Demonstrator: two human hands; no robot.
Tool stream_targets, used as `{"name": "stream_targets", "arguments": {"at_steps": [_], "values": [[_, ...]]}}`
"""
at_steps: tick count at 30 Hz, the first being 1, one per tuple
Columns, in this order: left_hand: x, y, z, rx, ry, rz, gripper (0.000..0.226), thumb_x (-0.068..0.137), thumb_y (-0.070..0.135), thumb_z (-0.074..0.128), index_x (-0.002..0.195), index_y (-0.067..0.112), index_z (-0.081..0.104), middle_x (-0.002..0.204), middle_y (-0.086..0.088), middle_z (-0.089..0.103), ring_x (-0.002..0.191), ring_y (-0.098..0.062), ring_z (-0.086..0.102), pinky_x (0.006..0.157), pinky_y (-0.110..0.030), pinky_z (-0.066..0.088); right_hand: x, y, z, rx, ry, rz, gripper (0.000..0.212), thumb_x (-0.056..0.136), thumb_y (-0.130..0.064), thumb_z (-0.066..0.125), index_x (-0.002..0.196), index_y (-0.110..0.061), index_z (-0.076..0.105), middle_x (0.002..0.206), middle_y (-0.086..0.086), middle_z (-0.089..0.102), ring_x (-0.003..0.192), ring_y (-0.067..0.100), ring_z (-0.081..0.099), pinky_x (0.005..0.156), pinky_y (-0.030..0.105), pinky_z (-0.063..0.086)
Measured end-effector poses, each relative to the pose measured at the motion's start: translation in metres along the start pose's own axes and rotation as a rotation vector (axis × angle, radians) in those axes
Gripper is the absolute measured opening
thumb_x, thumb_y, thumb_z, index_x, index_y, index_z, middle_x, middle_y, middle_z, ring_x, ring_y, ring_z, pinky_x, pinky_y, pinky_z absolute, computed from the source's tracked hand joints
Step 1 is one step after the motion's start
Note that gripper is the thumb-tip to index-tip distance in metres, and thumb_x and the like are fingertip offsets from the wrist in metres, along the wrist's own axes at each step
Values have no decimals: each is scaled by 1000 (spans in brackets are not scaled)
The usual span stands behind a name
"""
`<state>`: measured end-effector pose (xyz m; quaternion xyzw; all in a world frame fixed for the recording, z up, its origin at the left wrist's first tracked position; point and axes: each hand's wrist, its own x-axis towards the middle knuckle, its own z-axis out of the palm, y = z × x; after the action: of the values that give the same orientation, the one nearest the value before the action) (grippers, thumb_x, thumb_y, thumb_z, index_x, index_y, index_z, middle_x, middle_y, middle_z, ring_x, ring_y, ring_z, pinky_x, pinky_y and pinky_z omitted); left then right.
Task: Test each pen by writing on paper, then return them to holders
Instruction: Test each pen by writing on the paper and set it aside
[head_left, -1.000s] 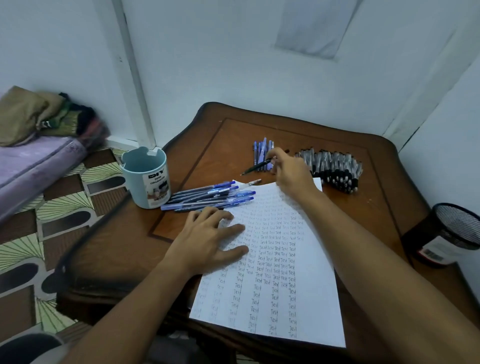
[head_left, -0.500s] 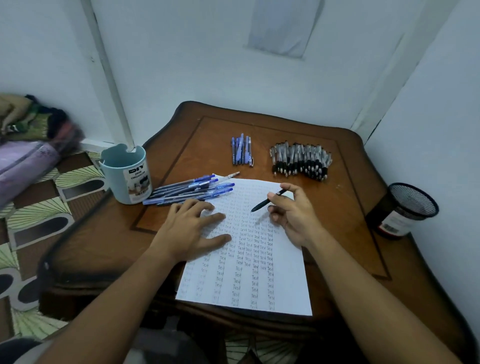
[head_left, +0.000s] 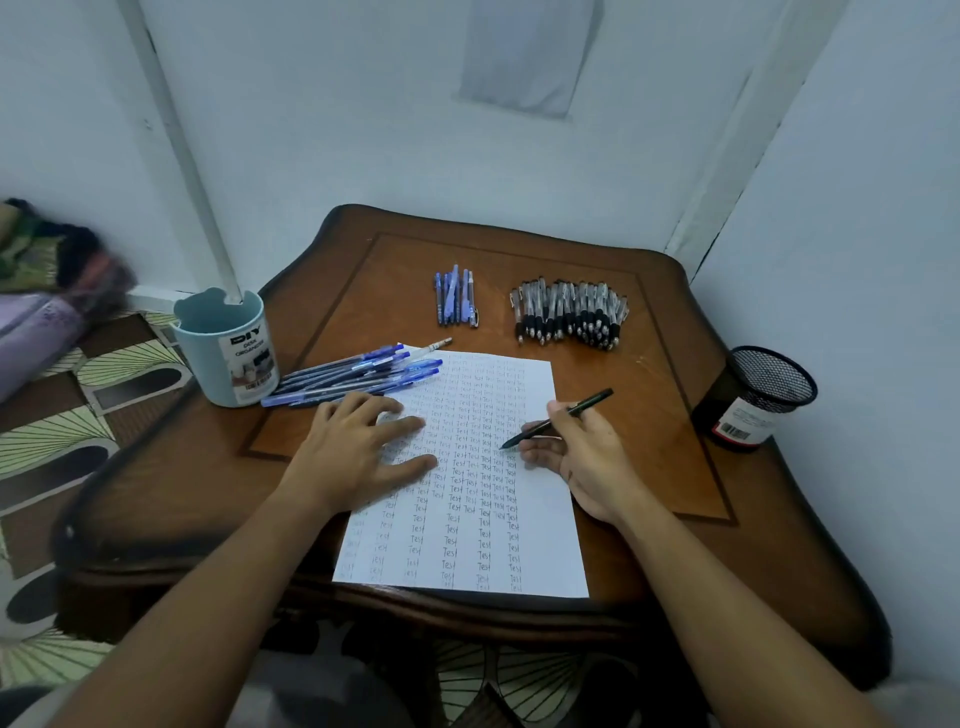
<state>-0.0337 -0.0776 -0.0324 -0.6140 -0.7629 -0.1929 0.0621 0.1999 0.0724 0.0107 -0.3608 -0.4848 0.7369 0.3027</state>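
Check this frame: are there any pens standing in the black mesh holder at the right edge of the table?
No. The black mesh holder shows only bare mesh inside, while the pens lie in groups on the table.

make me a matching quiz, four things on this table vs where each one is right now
Things:
1. black pen
2. blue cup
3. mesh holder
4. left hand

Places:
A. right edge of the table
B. flat on the paper
C. left side, beside the blue pens
D. in the right hand, tip at the paper

Pairs: 1-D, 2-C, 3-A, 4-B
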Motion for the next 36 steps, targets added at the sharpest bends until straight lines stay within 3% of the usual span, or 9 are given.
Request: {"name": "stream_targets", "arguments": {"at_steps": [3,6,12,18,24,36], "values": [[0,-1,3,-10,30,-2,73,81,88,28,118,40,68,123,11,60,117,-14,46,87,-37,31,-1,4,-7,-185,-12,-91,25,94,5,60,104,-9,42,87,26,63,65,28,64,58,33,56],[0,-1,3,-11,32,2,72,81,87,29,119,41,68,124,11,60,118,-13,45,88,-36,30,-1,11,-10,-268,18,-181,26,95,3,61,106,-10,41,82,21,65,65,29,62,54,34,51],[0,-1,2,-9,25,-8,73,79,87,29,120,40,68,126,11,59,120,-13,43,91,-38,29,-2,17,-11,-243,13,-237,34,90,11,64,102,-12,41,84,17,66,72,31,64,67,40,55],[0,0,2,-9,32,-11,72,79,86,30,120,39,68,125,10,60,119,-14,43,92,-40,32,-2,22,-13,-295,6,-267,34,91,8,64,102,-16,41,79,7,68,73,36,64,65,42,52],[0,1,1,-19,14,-19,72,78,86,31,122,40,67,127,11,58,121,-13,42,94,-40,30,-4,21,-12,-319,5,-277,34,91,8,63,102,-16,42,86,15,65,74,32,65,63,38,53],[0,-1,3,-4,23,-9,73,80,87,29,121,41,67,125,10,60,119,-15,45,93,-42,34,-3,23,-12,-312,6,-284,32,91,8,63,102,-14,42,84,14,65,73,33,65,63,39,53]]}}
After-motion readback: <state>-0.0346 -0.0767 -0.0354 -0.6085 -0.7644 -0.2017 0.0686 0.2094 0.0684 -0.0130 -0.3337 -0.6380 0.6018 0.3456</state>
